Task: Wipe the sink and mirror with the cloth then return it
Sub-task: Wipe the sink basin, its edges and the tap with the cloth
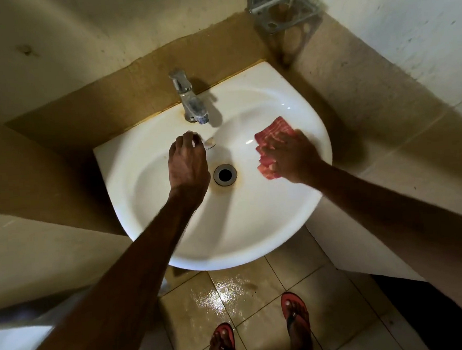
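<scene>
**Red cloth flat against the right inner wall of the basin**

The red, pale-streaked cloth [270, 143] lies inside the sink [255, 227], on the sloping right wall of the bowl, just below the right rim. The right hand [293, 156] lies palm down on top of it. Its fingers reach out over the fabric toward the middle of the bowl and do not wrap round it, though blur softens them. Cloth shows beyond the fingertips and along the far and near edges of the hand; the rest is hidden under the palm.

The drain [225, 174], ringed with brownish stain, sits in the bowl's middle, between the two hands and apart from the cloth. The left hand [188, 164] reaches across the left half of the bowl, fingers loosely bent with nothing seen in them. Its fingertips are at the back ledge, near a small pale spot I cannot make out.

Behind that, the chrome faucet [189, 101] stands on the back ledge, its spout over the bowl, well left of the cloth. A metal wall holder [285, 9] hangs in the corner above the sink's right side.

Below the front rim lies the tiled floor [323, 305], with a wet, shiny patch [214, 299] on it, and two feet in red sandals [295, 315].
</scene>
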